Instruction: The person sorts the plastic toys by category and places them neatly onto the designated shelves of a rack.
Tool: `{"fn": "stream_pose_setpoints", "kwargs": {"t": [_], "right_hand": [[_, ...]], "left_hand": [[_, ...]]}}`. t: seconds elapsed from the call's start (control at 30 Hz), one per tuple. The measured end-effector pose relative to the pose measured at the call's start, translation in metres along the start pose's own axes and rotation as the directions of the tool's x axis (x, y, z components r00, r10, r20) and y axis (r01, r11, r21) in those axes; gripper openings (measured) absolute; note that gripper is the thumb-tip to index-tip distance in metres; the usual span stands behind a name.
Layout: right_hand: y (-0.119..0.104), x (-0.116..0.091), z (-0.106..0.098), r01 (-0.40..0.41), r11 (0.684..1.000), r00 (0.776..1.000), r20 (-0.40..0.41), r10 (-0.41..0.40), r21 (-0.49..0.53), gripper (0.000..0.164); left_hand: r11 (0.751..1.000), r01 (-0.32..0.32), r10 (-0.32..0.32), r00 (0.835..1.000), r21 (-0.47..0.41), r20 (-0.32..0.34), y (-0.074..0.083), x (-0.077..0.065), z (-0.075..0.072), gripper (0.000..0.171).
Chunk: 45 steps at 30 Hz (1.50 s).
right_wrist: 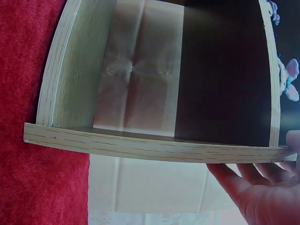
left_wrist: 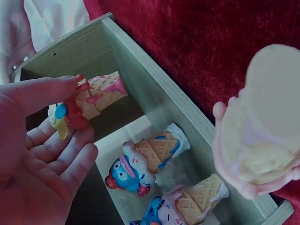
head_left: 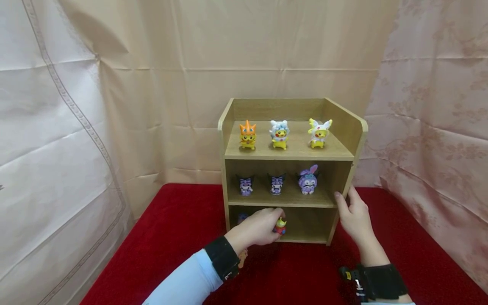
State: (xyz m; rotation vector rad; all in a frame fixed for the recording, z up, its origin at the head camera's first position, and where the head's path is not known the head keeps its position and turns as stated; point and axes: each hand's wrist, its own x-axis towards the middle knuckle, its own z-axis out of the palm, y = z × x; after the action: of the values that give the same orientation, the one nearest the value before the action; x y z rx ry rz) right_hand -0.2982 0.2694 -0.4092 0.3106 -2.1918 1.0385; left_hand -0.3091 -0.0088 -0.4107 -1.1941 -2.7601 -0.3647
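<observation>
My left hand (head_left: 258, 226) pinches a small figurine (head_left: 281, 227) at the bottom compartment of a wooden shelf (head_left: 289, 158). It is a red-and-yellow character on a waffle-cone base (left_wrist: 101, 96), seen lying across the left wrist view between thumb and fingers. Two more cone figurines stand beside it on the bottom level: a blue-faced one (left_wrist: 147, 159) and another blue one (left_wrist: 187, 206), cut off by the frame edge. My right hand (head_left: 354, 216) holds the shelf's right side panel (right_wrist: 150, 149), thumb at the front edge and fingers along the outside.
Yellow figurines (head_left: 280, 134) line the top level and purple ones (head_left: 276, 185) the middle. A pale, blurred cone figurine (left_wrist: 267, 117) is in front of the shelf on the red cloth (head_left: 171, 237). Curtains (head_left: 171, 97) hang behind and at both sides.
</observation>
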Motion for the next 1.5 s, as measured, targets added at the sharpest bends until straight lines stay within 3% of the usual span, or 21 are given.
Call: {"fn": "stream_pose_setpoints", "kwargs": {"t": [0.3,0.6,1.0,1.23,1.33,1.5], "right_hand": [[0.001,0.001,0.0,-0.004,1.0,1.0,0.003,0.004,0.001,0.039],[0.002,0.0,0.0,-0.005,1.0,1.0,0.004,0.005,0.0,0.04],[0.002,0.0,0.002,0.012,1.0,1.0,-0.001,-0.012,0.009,0.039],[0.002,0.001,0.003,0.013,1.0,1.0,0.001,-0.013,0.014,0.041],[0.002,0.001,0.003,0.012,1.0,1.0,0.004,-0.012,0.015,0.042],[0.003,0.0,0.002,0.008,1.0,1.0,0.001,-0.008,0.013,0.041]], "left_hand": [[0.996,0.011,-0.012,1.0,0.088,0.019,0.002,0.009,0.003,0.044],[0.993,-0.015,0.01,0.999,0.118,0.043,0.002,0.019,0.007,0.041],[0.989,0.099,-0.114,0.983,0.108,0.146,0.001,0.033,0.011,0.045],[0.98,0.195,-0.196,0.955,0.028,0.222,-0.003,0.039,0.01,0.052],[0.978,0.209,-0.207,0.949,0.018,0.238,-0.004,0.041,0.01,0.052],[0.983,0.178,-0.182,0.955,0.035,0.236,-0.002,0.046,0.009,0.052]]}}
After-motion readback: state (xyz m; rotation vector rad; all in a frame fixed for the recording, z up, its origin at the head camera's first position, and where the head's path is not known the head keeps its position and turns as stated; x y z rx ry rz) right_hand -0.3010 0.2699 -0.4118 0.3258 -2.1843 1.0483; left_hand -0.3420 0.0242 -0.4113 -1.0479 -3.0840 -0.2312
